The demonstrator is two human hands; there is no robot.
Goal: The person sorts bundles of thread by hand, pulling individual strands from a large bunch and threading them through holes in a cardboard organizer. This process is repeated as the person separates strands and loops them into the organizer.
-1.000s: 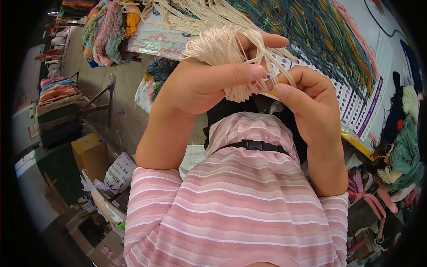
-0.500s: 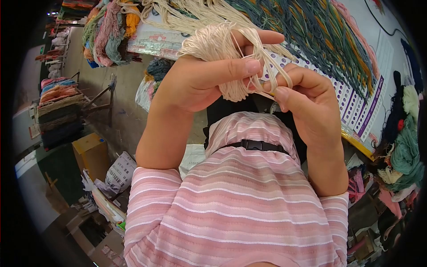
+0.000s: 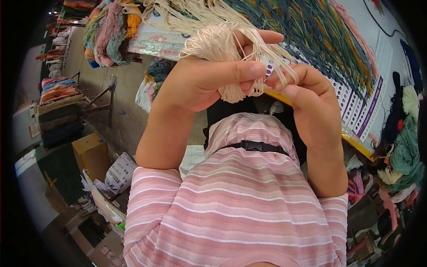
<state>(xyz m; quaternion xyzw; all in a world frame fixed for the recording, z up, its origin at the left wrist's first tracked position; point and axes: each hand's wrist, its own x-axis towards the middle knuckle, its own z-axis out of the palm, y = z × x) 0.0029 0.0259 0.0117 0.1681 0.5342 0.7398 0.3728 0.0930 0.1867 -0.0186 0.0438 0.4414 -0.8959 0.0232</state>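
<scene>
A bundle of cream yarn [image 3: 211, 42] is wrapped around my left hand [image 3: 202, 82], which grips it with the thumb lying across the strands. The index finger of that hand points out to the right. Several strands run from the bundle to my right hand [image 3: 311, 93]. Its thumb and index finger pinch a loop of these strands [image 3: 281, 71]. Both hands are raised in front of my body, above the table's near edge.
Long cream strands [image 3: 195, 15] and teal and mustard yarn [image 3: 302, 35] lie across the table [image 3: 378, 53]. Colourful skeins [image 3: 109, 35] hang at the left corner. More yarn [image 3: 407, 147] is heaped on the right. A cardboard box [image 3: 91, 153] stands on the floor at left.
My right hand's fingertips have shifted slightly right, with the pinched loop. My left thumb has slid a little to the right over the yarn.
</scene>
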